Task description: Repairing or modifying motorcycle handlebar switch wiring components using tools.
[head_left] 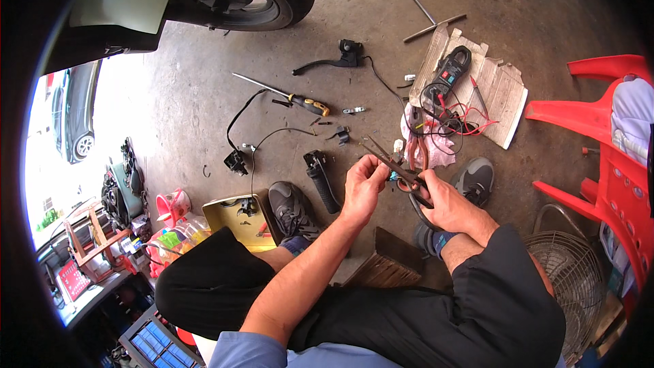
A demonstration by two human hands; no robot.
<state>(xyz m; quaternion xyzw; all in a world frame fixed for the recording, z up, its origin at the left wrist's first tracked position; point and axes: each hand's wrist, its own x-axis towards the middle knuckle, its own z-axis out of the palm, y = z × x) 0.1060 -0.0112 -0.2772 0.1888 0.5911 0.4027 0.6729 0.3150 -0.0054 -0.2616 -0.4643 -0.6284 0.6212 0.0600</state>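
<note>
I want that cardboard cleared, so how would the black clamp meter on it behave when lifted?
The clamp meter would probably stay stiff, since it looks hard-cased. The thin red leads curl loosely beside it, so they'd likely flop and perhaps snag.

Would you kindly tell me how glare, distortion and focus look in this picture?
In the head view, daylight bleaches the ground beside the parked car; in the head view, the fisheye leaves a dark rounded rim, probably stretching the red chair; in the head view, the left hand and screwdriver look fairly sharp.
</note>
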